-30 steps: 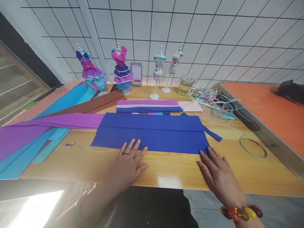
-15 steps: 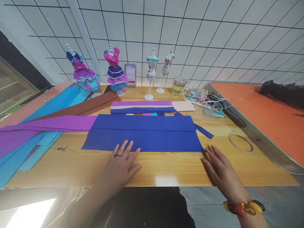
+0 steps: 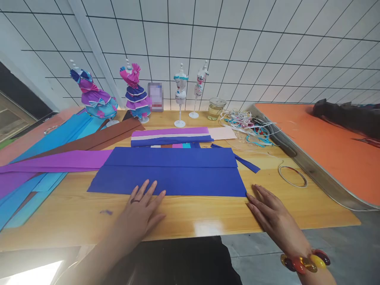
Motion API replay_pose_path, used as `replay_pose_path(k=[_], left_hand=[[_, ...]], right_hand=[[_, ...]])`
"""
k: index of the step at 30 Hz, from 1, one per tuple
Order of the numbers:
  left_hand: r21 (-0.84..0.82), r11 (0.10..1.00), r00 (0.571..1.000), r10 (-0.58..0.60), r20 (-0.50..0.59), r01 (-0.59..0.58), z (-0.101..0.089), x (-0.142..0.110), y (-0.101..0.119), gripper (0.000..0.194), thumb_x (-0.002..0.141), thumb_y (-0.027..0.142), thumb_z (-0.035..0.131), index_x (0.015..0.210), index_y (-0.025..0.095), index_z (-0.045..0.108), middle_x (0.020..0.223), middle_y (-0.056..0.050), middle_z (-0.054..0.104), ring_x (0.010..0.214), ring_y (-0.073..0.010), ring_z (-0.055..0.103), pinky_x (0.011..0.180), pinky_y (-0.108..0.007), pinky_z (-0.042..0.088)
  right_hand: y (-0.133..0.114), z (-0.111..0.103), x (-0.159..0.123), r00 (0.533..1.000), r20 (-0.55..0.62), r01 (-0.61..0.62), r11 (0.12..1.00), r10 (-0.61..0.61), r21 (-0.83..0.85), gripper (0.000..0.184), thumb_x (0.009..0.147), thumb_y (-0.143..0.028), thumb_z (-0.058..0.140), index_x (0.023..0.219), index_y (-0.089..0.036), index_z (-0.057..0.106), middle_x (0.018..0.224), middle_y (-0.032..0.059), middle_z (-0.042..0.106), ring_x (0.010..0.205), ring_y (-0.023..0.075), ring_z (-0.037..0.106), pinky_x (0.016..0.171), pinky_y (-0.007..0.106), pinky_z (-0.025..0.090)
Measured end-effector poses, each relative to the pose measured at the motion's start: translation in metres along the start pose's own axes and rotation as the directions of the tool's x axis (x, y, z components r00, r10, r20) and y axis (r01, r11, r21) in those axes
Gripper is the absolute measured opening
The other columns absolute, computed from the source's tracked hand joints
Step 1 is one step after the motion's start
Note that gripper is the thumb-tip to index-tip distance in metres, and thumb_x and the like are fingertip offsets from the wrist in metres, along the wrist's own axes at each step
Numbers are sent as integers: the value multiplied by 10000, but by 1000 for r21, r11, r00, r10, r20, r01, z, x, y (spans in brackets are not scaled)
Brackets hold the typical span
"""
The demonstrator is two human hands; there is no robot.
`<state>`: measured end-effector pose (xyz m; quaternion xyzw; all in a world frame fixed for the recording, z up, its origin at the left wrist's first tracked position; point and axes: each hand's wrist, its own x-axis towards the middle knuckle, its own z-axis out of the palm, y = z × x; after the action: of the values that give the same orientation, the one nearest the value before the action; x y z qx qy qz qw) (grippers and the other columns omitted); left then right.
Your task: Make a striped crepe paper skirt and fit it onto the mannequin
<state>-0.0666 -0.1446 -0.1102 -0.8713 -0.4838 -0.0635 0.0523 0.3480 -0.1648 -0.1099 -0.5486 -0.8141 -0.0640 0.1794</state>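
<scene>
A wide dark blue sheet of crepe-like paper [image 3: 178, 174], folded along its upper part, lies flat in front of me. My left hand [image 3: 144, 208] rests palm down with fingers spread, its fingertips on the sheet's near edge left of the middle. At the near right corner is my right hand [image 3: 268, 208], fingers stretched out and the fingertips touching that corner. A narrow blue strip [image 3: 247, 163] sticks out past the sheet's right side. Behind the sheet lies a folded purple, white and blue piece [image 3: 172, 136]. A tiny blue scrap [image 3: 106, 212] sits left of my left hand.
Purple [image 3: 59, 161], brown [image 3: 115, 132] and light blue sheets [image 3: 50, 138] fan out at left. Two dressed mini mannequins [image 3: 136, 95], two bare ones [image 3: 180, 89], a phone [image 3: 156, 97] and a glass jar [image 3: 216, 109] line the back. Tangled ribbons [image 3: 249, 124] and a ring [image 3: 292, 176] lie at right.
The view has shifted slightly, so most things appear farther left. The small scrap has moved right and nearer to me. Both hands stay at the blue sheet's near edge.
</scene>
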Motion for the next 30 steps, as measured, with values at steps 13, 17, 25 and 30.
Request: replay_pose_path(k=[13,17,25,30], left_hand=[[21,1000,1000,9,-27,-8,4,-1,-2,541,865,553,379,1351,316,396,1435,-80,371,1335,-307,283,1042,-499,260],[8,1000,1000,8,12,-8,1,-1,0,559,872,553,365,1380,323,334,1459,-91,323,1340,-313,271,1041,-506,253],[-89,993,987,-62,150,76,-18,0,10,588,880,588,275,1400,313,290,1481,-84,276,1376,-307,171,1072,-521,185],[-188,972,971,-99,216,141,-25,-3,8,651,854,646,208,1420,325,216,1512,-83,179,1392,-301,101,1090,-536,117]], right_hand=[[35,-16,16,997,25,-77,995,75,62,365,916,-333,401,1172,-178,609,1273,105,564,1177,254,516,977,413,452],[13,-15,38,1000,17,0,999,-1,50,356,917,-307,414,1197,-174,588,1248,109,585,1147,236,544,965,392,467],[-75,18,38,934,91,350,937,-347,-18,597,891,-417,444,1377,-82,359,1400,164,419,1278,292,396,993,509,414],[-55,51,22,908,78,414,910,-413,6,704,888,-452,362,1465,-110,148,1430,183,360,1268,356,391,961,600,382]])
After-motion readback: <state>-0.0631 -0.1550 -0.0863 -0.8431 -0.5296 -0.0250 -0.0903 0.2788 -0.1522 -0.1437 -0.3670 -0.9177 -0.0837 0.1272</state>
